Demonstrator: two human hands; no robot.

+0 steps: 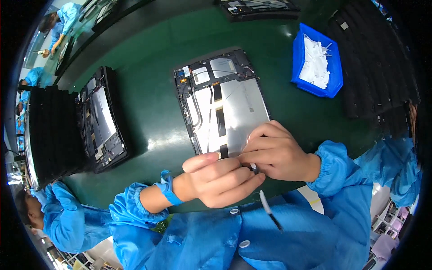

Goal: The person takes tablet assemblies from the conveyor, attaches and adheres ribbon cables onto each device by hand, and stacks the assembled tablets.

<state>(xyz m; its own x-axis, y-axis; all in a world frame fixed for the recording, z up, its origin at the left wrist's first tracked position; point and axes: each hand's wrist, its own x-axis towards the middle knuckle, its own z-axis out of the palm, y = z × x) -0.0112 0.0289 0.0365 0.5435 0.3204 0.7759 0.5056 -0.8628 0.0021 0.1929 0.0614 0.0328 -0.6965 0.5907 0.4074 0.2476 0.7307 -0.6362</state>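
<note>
An opened tablet-like device (245, 105) lies on the green table in front of me, its silver plates, dark strips and thin cables exposed. Both my hands meet over its near edge. My left hand (220, 180) is closed, with its fingers curled and the thumb over the device's lower edge. Beside it, my right hand (276, 153) is closed in a pinch, its fingertips by the lower right part of the silver plate. A small white and dark piece (254, 167) shows between the hands; which hand grips it is hidden. A blue band (168, 189) circles my left wrist.
A blue bin (335, 83) of white paper strips stands at the right. Another opened device (101, 119) and a black stack (56, 130) are left; a black stack (373, 63) stands right. A white stick (265, 202) shows against my gown. A co-worker (63, 220) is at lower left.
</note>
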